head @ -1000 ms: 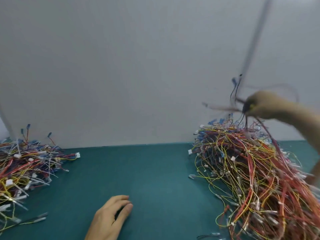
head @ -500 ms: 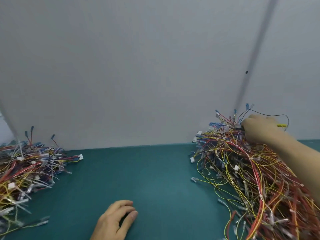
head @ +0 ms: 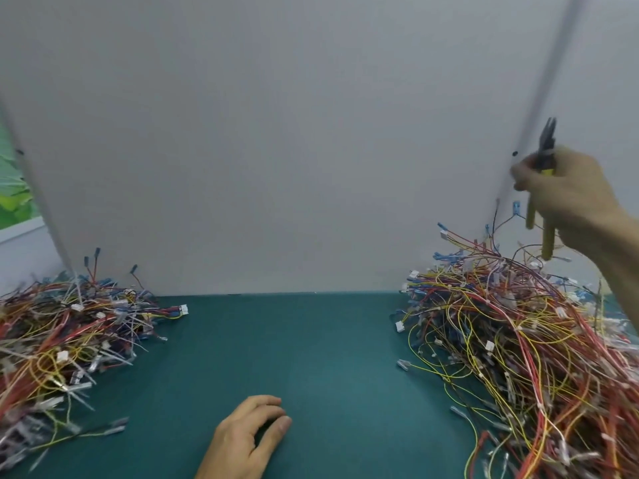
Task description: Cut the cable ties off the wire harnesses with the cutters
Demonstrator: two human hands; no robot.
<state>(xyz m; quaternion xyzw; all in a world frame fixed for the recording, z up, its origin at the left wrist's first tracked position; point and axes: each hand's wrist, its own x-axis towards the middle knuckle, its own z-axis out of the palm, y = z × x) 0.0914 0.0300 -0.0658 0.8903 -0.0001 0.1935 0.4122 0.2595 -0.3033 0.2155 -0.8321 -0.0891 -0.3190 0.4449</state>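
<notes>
My right hand [head: 567, 195] is raised above the right pile and grips the cutters [head: 544, 157], whose dark jaws point up and whose yellow handles hang below my fingers. No wire hangs from that hand. Under it lies a big tangled heap of red, yellow and blue wire harnesses [head: 518, 340] with white connectors. A second, flatter heap of harnesses [head: 65, 326] covers the left side of the table. My left hand [head: 249, 440] rests on the green mat near the front edge, fingers loosely curled, holding nothing.
A green mat [head: 294, 347] covers the table between the two heaps. A grey-white wall panel [head: 276, 150] closes off the back. A single loose yellow wire [head: 96, 433] lies at the front left.
My right hand rose from the top of the right heap, where it touched the wires, to well above it with the cutters upright. My left hand stayed put.
</notes>
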